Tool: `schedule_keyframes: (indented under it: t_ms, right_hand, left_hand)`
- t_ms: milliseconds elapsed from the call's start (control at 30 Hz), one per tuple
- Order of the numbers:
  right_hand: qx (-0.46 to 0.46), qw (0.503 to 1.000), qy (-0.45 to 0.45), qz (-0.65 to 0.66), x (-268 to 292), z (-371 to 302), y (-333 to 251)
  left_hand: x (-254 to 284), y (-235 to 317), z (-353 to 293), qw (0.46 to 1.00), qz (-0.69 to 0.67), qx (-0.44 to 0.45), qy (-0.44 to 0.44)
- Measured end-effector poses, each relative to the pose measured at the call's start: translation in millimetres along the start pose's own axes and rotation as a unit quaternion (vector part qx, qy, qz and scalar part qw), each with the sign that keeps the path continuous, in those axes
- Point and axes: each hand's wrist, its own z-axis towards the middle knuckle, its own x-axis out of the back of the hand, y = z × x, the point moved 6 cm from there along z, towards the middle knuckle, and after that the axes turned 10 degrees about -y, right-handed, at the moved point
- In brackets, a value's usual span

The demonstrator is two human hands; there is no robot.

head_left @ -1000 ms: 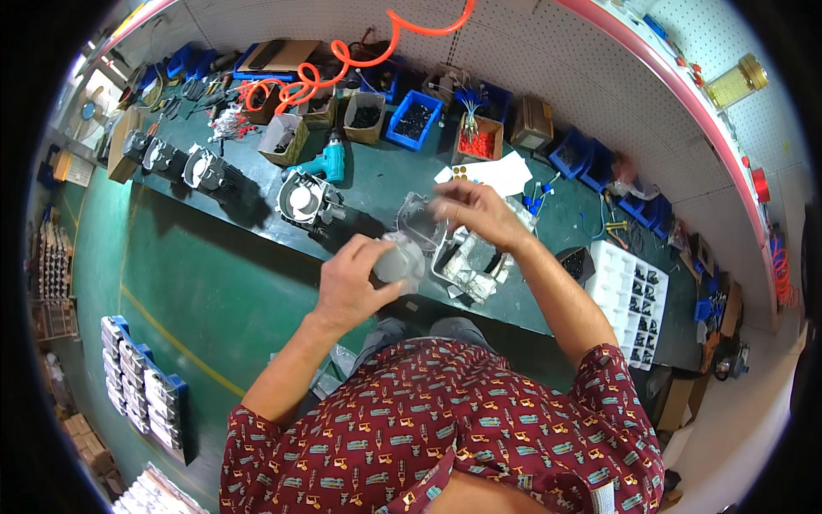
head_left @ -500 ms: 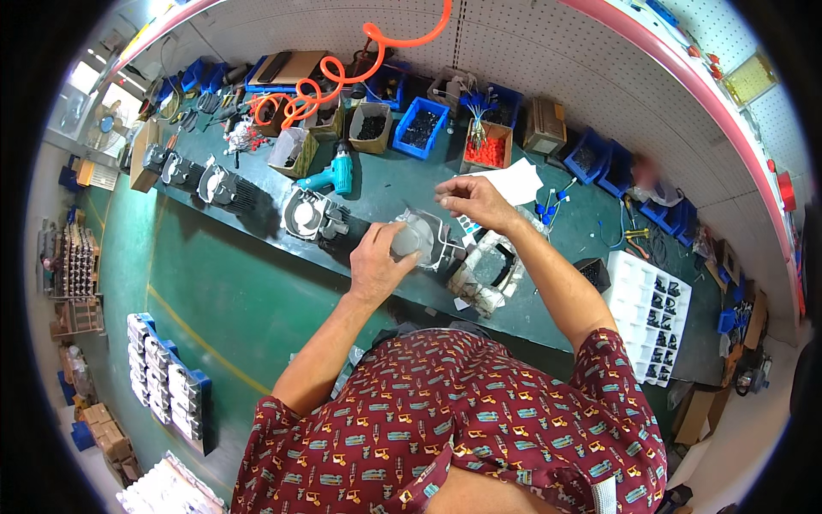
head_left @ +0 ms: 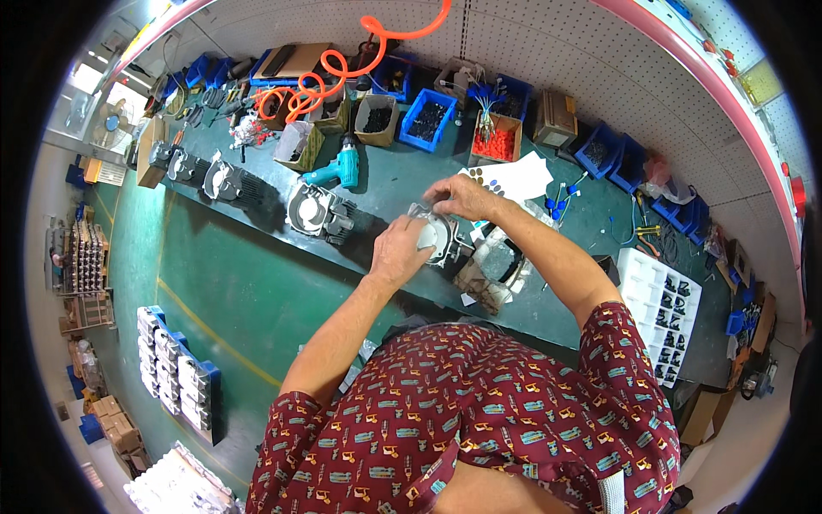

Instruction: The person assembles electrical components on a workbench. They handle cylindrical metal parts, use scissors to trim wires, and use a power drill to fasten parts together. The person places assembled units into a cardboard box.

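Note:
A grey cast-metal lamp-like housing (head_left: 445,248) with a pale round face sits on the green bench in front of me. My left hand (head_left: 399,254) grips its left side, fingers over the top and thumb near the round face. At its far edge is my right hand (head_left: 462,198), fingers curled and pinched down against the rim. Whatever those fingertips hold is too small to see. Just right of the housing lies a worn, whitish padded ring (head_left: 495,267). A similar finned housing (head_left: 318,212) rests to the left, its round opening facing up.
More housings (head_left: 227,182) line the bench leftward. A teal power drill (head_left: 342,165) lies behind them. Parts bins, including a blue bin (head_left: 427,121) and red-filled box (head_left: 497,141), stand along the back. An orange coiled hose (head_left: 332,62) hangs above. A white tray (head_left: 638,283) sits right.
My right hand has come down and left from above the bench onto the housing's far edge. My left hand has shifted slightly right and up, still on the housing.

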Motion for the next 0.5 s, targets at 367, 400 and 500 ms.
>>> schedule_keyframes:
  t_ms: [367, 400, 500]
  right_hand:
    - [0.011, 0.999, 0.004, -0.049, 1.2, -1.0, -7.3]
    - [0.02, 0.999, 0.007, -0.044, 1.2, -0.6, -5.8]
    - [0.03, 0.999, 0.013, -0.028, 0.4, 1.2, 3.3]
  left_hand:
    - [-0.4, -1.8, 5.7, 1.0, 0.014, -0.015, -0.015]
    - [-0.2, -0.7, 5.5, 1.0, 0.013, -0.02, -0.013]
    - [-0.5, -1.2, 6.4, 1.0, 0.011, -0.019, -0.011]
